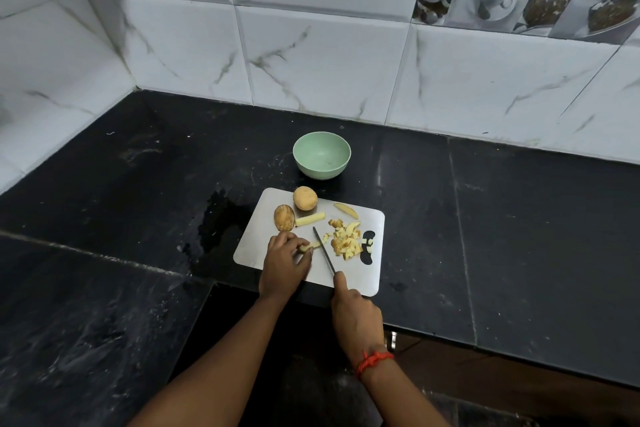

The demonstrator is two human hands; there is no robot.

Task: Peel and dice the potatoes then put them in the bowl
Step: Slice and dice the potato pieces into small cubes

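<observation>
Left hand (284,262) pinches a short potato strip (309,247) on the steel cutting board (367,274). Right hand (353,309) grips the knife (323,250), blade just beside that pinch, so it's an easy nick if the strip rolls. The board sits at the desk's (485,219) near edge and might slide. The green bowl (322,155) is empty, just beyond the board.

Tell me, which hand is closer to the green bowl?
Left. The left hand pinches a potato strip on the cutting board, just in front of the green bowl. The right hand grips the knife at the board's near edge, farther away.
</observation>
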